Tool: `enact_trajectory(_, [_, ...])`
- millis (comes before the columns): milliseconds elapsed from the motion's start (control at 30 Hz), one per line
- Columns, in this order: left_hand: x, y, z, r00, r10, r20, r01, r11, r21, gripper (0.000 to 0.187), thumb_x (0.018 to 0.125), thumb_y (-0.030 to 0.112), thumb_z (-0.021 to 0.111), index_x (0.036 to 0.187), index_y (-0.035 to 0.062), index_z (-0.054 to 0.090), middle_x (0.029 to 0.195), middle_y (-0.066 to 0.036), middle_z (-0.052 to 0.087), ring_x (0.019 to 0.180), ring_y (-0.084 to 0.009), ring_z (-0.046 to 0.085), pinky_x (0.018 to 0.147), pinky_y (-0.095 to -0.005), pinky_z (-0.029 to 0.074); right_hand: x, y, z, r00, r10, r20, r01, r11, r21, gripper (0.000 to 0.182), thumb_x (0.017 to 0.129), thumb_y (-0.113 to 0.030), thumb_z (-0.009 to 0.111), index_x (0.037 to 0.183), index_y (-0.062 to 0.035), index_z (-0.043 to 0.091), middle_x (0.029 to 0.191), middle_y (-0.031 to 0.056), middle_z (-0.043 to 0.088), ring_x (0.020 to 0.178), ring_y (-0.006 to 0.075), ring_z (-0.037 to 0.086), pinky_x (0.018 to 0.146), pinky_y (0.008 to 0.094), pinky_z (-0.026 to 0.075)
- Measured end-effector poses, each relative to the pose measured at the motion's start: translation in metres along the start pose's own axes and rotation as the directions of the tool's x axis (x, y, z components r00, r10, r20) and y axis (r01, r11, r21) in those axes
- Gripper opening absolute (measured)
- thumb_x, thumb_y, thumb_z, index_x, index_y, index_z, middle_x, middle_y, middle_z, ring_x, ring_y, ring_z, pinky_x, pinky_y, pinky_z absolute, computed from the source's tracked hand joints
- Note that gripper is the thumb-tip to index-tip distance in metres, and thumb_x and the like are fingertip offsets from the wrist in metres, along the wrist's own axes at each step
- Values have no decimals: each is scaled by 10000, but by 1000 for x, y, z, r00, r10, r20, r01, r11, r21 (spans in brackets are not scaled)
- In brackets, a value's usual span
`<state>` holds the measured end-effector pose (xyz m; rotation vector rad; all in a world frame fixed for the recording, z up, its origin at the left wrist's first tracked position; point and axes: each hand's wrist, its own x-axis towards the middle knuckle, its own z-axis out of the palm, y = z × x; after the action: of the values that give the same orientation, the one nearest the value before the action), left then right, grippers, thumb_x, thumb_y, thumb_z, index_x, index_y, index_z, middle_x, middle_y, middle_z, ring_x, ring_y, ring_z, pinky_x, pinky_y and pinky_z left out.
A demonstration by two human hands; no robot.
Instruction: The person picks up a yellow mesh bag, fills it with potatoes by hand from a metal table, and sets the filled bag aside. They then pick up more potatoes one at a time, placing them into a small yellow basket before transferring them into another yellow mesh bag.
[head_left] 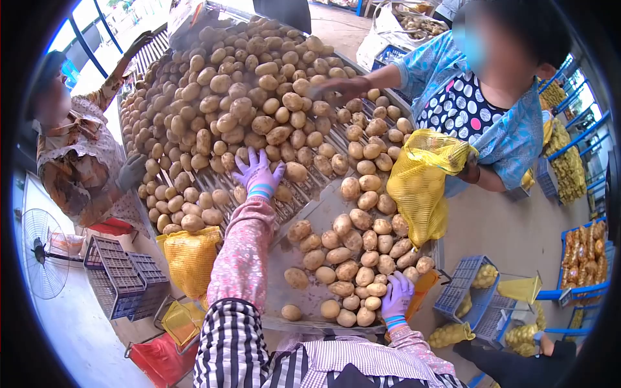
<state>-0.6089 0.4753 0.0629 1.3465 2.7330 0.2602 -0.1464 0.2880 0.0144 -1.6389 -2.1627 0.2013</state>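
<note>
My left hand (pixel 259 174), in a purple glove, reaches forward with its fingers spread at the lower edge of a large heap of potatoes (pixel 233 97). It touches potatoes there and grips none that I can see. Close to my body, my right hand (pixel 396 299), also gloved in purple, rests beside a smaller group of potatoes (pixel 352 258) on the metal tray (pixel 284 284). Its fingers are stretched out and apart, touching the potatoes at the right edge. Slats (pixel 310 187) show between the heap and the tray.
A co-worker on the right holds a yellow mesh bag (pixel 420 187) and reaches over the heap. Another co-worker (pixel 84 142) stands left. A yellow mesh bag (pixel 191 258) hangs at the near left edge. Crates (pixel 116 275), a fan (pixel 42 253) and blue crates (pixel 462 284) stand around.
</note>
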Motion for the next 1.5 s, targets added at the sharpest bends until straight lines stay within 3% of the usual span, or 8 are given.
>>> enact_trajectory(67, [-5,8,1,995,-63,79,62,998,13,904,892,685,613,1588,165,365,1681,-34,282,1557,-407,141,1158,-760,162,-3,0,0,1000,-1,5,1,1000,9,247,961,-218,581,1176,-142,677,1286,79,628,1225,332,525,1062,487,383])
enact_trajectory(333, [-118,9,2,949,294,113,-277,950,-144,817,860,507,724,1534,146,437,1578,-96,428,1439,-418,360,1166,-552,312,-3,1,0,1000,29,-6,-29,998,51,234,957,-221,578,1146,-133,684,1279,88,627,1214,337,523,1075,489,378])
enact_trajectory(467, [-124,5,10,841,530,-107,-524,750,-403,641,885,371,724,1449,137,531,1474,-126,530,1358,-354,487,1122,-521,372,-1,-6,-6,1000,1,-25,0,999,34,226,937,-123,602,1151,-98,671,1256,121,632,1197,365,531,1069,491,394])
enact_trajectory(567, [-77,22,-2,831,468,-301,-556,695,-455,615,886,299,738,1408,46,533,1421,-185,547,1332,-374,501,1140,-467,396,-4,-1,-2,1000,13,-14,-13,999,30,237,963,-226,570,1150,-132,682,1268,85,630,1205,331,526,1072,484,382])
enact_trajectory(733, [10,62,35,859,406,-312,-511,715,-476,653,900,314,735,1426,8,499,1497,-195,475,1418,-382,415,1171,-450,375,-4,-1,0,999,36,-18,-36,999,35,236,948,-202,585,1142,-137,703,1267,81,636,1204,326,533,1068,476,389])
enact_trajectory(933, [35,114,28,898,432,88,-416,896,-152,730,849,597,716,1446,207,562,1554,-74,458,1531,-402,234,1145,-644,299,0,-3,-2,1000,23,-7,-22,999,27,225,930,-126,606,1142,-119,681,1262,101,636,1199,345,525,1072,475,394])
enact_trajectory(1033, [32,123,-4,853,432,294,-423,901,-97,721,867,632,679,1429,195,572,1537,-67,488,1524,-419,239,1149,-654,311,-1,-1,-3,999,54,10,-54,998,21,215,936,-143,605,1135,-127,685,1253,94,641,1192,339,532,1070,469,393])
enact_trajectory(1500, [-112,115,20,750,631,197,-582,772,-255,688,796,636,743,1398,332,610,1458,-79,526,1433,-422,359,1080,-573,412,1,5,7,999,9,-53,-7,999,37,195,930,-202,633,1119,-172,671,1223,55,639,1155,310,557,1006,461,409])
